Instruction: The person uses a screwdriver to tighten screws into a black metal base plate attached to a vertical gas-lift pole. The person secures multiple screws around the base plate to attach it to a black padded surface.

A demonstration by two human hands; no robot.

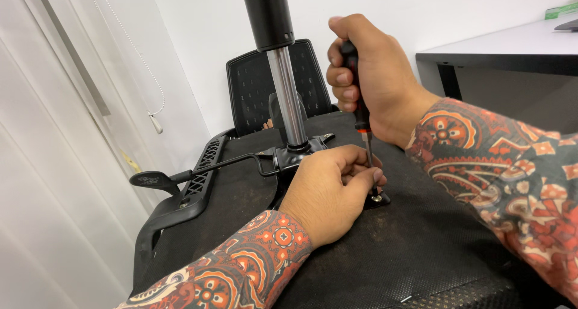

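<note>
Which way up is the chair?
Upside down: the chair shows its seat underside, and its metal post points up beside the screwdriver.

My right grip (361, 74) stood above my left (328, 191) on the upturned seat (421, 249); the gas column (288, 98) rose left of them (backrest (250, 86) behind), the desk (500, 50) far right.

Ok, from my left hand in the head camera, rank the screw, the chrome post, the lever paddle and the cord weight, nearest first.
From the left hand:
1. Screw, at its fingertips.
2. Chrome post, just above, centre.
3. Lever paddle, off to the left.
4. Cord weight, upper left by the wall.
</note>
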